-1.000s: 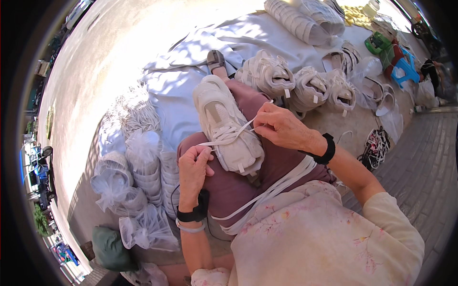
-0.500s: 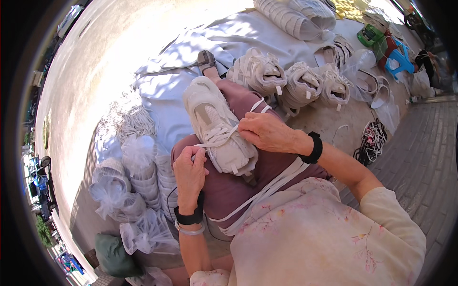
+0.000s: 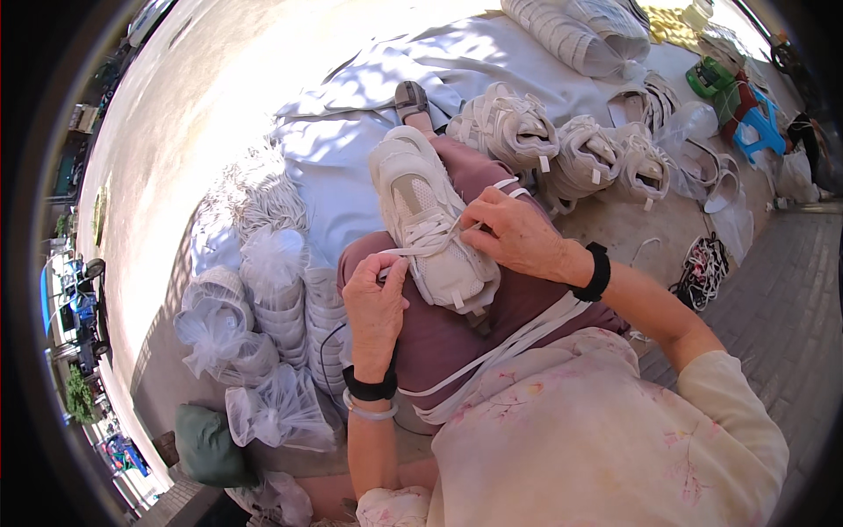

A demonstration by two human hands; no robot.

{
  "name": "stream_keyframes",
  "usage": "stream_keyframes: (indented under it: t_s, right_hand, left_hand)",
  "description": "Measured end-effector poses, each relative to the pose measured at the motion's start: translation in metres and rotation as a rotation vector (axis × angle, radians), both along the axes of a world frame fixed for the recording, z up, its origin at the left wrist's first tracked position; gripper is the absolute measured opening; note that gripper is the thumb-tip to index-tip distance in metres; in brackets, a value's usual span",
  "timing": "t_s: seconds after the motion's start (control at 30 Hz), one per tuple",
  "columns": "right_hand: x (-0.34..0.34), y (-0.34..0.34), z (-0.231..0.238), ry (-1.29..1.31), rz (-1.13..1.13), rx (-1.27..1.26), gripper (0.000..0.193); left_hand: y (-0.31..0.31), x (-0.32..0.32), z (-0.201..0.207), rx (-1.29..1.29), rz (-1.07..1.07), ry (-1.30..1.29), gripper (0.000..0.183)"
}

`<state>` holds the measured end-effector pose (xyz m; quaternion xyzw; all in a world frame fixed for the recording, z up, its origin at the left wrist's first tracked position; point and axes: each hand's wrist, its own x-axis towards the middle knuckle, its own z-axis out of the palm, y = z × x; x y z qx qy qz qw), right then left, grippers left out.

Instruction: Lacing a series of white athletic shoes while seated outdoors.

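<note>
A pale beige-white sneaker [image 3: 414,180] lies across my lap, its toe pointing away from me and its heel loop near. White shoelace [image 3: 433,235] crosses over its tongue. Beside the shoe's left edge, my left hand [image 3: 375,303] is closed, with a length of the lace pinched between thumb and fingers. On the other side of the lacing, my right hand [image 3: 518,233] is closed at the fingertips on the lace, close to the shoe's opening. Loose white laces [image 3: 509,356] are draped over my maroon trousers [image 3: 364,255].
More laced sneakers [image 3: 584,158] stand in a row at the far right. Stacked shoe parts in clear plastic [image 3: 279,303] and a heap of white laces [image 3: 268,193] sit at left. A grey sheet [image 3: 334,167] covers the ground ahead. Dark laces [image 3: 702,272] lie at right.
The whole view has shifted, so the scene sits further right. My right hand's fingers have shifted slightly at the lacing; my left hand keeps its pinch beside the shoe.
</note>
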<state>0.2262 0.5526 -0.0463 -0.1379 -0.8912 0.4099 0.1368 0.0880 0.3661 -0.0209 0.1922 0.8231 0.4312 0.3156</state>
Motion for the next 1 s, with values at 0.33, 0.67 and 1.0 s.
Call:
stream_keyframes:
  t_s: [0.33, 0.67, 1.0]
  right_hand:
    - [0.014, -0.032, 0.017, -0.084, 0.020, 0.315, 0.039]
    - [-0.002, -0.021, -0.009, -0.094, 0.052, 0.294, 0.018]
    - [0.010, -0.028, -0.017, 0.033, -0.006, 0.161, 0.029]
  left_hand:
    - [-0.006, 0.050, 0.006, -0.302, -0.310, 1.065, 0.046]
    - [-0.001, 0.043, -0.011, -0.298, -0.258, 1.074, 0.034]
    - [0.000, 0.028, -0.022, -0.082, -0.334, 0.923, 0.028]
